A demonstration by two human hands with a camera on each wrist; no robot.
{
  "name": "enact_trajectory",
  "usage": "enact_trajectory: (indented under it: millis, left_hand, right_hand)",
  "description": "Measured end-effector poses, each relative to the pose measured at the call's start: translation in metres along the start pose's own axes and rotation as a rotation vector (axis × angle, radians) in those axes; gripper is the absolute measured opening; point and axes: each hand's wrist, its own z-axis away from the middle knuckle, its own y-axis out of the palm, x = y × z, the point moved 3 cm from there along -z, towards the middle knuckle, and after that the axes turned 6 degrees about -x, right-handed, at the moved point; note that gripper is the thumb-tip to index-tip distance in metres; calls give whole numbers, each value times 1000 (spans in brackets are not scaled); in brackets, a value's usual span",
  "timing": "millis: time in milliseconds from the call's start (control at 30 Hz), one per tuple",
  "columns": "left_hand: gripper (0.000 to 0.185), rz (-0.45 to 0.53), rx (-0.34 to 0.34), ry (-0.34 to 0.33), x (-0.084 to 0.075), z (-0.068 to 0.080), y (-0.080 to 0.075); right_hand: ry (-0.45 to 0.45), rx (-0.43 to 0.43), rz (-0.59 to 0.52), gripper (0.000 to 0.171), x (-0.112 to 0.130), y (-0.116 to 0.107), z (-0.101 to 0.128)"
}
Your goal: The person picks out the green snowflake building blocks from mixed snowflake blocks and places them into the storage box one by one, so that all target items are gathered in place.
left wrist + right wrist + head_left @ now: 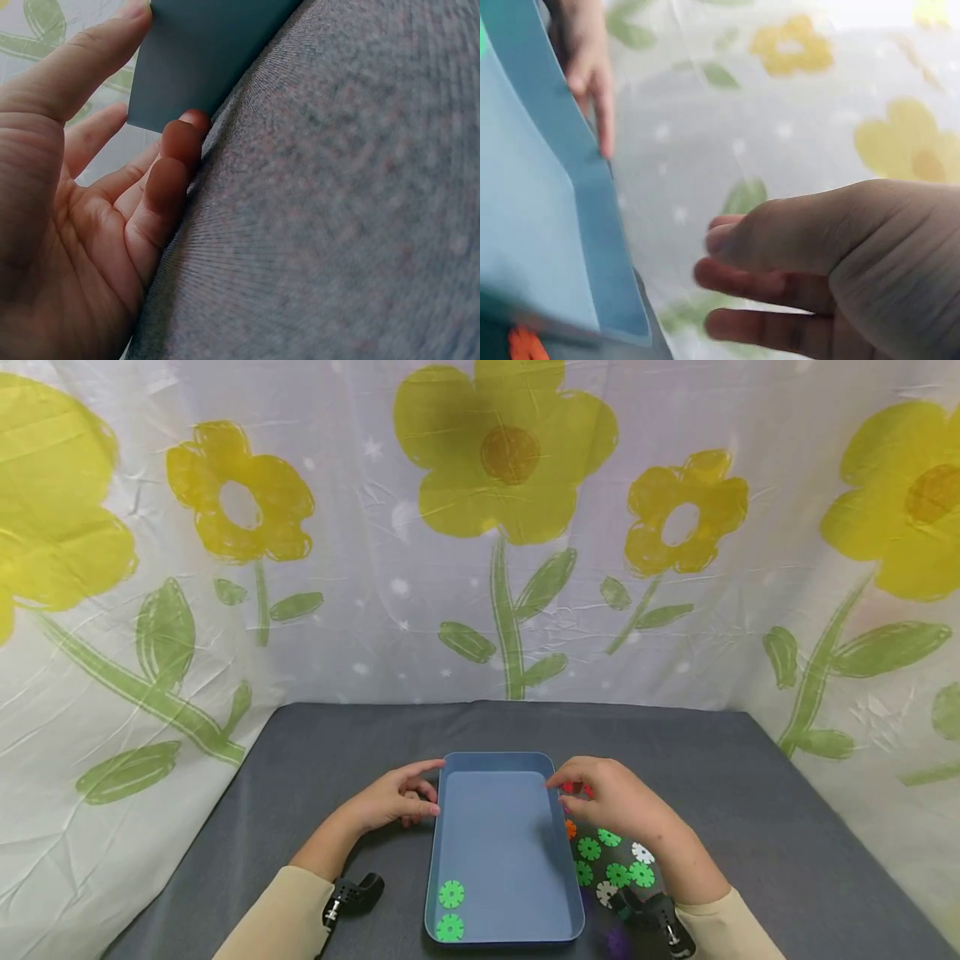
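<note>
A blue rectangular tray (495,852) lies lengthwise on the cloth, with two green notched discs (451,894) in its near left corner. My left hand (393,795) is at the tray's left side, its thumb and index fingertip touching the outer wall (202,60); the other fingers bend loosely beneath. Over the tray's far right edge hovers my right hand (611,789), thumb apart from the fingers. Nothing shows between the fingers of that hand (832,277) in the right wrist view. Red discs (567,788) lie partly hidden behind it.
Right of the tray are loose green discs (617,874), white discs (642,853) and an orange disc (571,829). A purple item (618,942) shows near the front. Dark grey cloth (360,727) covers the table, and a flower-printed curtain (360,635) hangs behind.
</note>
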Motion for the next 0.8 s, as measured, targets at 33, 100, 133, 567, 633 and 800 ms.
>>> enact_trajectory:
  millis: [33,100,133,567,633,800]
  left_hand:
    - [83,-3,-3,1,0,0,0]
    - [82,-10,-7,4,-1,0,0]
    - [82,-14,-9,5,-2,0,0]
    - [81,-30,-26,-5,-3,0,1]
    - [81,-31,-22,-2,-3,0,1]
    - [81,-36,-21,-4,-2,0,1]
  right_hand:
    - [35,13,-17,22,-6,-4,1]
    - [110,42,-46,22,-19,-9,2]
    - [147,55,-62,23,-26,-11,3]
    - [378,270,-253,26,-81,7,16]
    - [416,287,-218,26,-83,12,18]
    - [466,298,-42,31,-78,17,20]
